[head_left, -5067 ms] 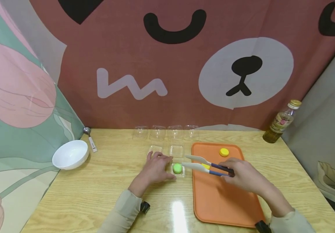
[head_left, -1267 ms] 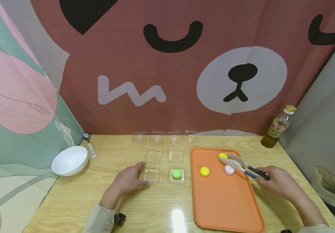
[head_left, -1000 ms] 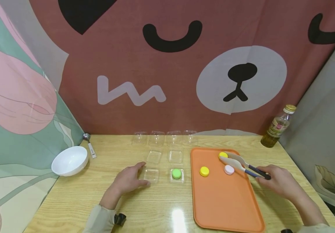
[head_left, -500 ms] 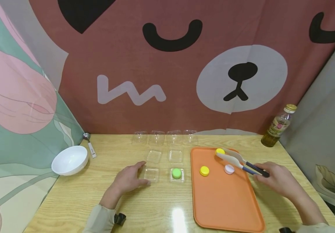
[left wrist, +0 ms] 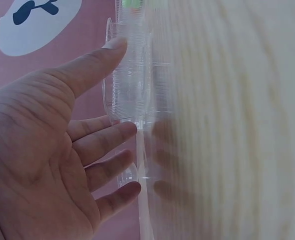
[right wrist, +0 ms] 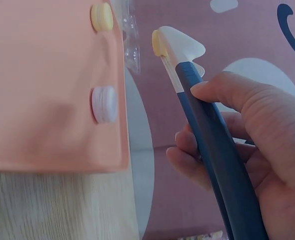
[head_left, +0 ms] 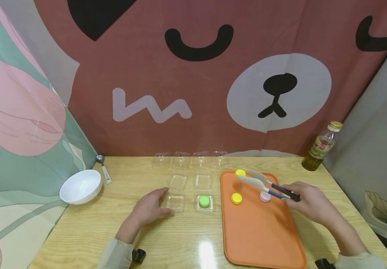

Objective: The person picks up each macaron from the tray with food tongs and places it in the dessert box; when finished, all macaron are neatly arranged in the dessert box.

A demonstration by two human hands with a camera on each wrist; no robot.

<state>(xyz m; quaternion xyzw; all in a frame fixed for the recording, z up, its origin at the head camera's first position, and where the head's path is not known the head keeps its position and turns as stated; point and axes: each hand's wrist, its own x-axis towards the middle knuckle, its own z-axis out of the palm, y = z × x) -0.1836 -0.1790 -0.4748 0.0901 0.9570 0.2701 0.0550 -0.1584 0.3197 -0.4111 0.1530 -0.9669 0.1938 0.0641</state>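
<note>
My right hand (head_left: pixel 309 200) grips tongs (head_left: pixel 274 190) with pale tips and dark blue handles. Between the tips is a yellow macaron (right wrist: pixel 157 44), raised off the orange tray (head_left: pixel 264 239) in the right wrist view. A second yellow macaron (head_left: pixel 236 198) and a pink macaron (head_left: pixel 265 196) lie on that tray. My left hand (head_left: pixel 146 207) rests at the left side of a clear plastic container (head_left: pixel 175 203), thumb and fingers spread around its edge. Just right of it, a green macaron (head_left: pixel 204 201) sits in another clear container (head_left: pixel 209 210).
Two more clear containers (head_left: pixel 178 182) stand behind, and several clear lids or cups (head_left: pixel 181 160) line the back edge. At left are a white bowl (head_left: pixel 80 186) and a spoon (head_left: pixel 104 170). A bottle (head_left: pixel 321 147) stands at back right.
Over the last second my right hand has carried the yellow macaron leftward with the tongs. My left hand, earlier beside the green macaron's container, has shifted left and stayed at the neighbouring one.
</note>
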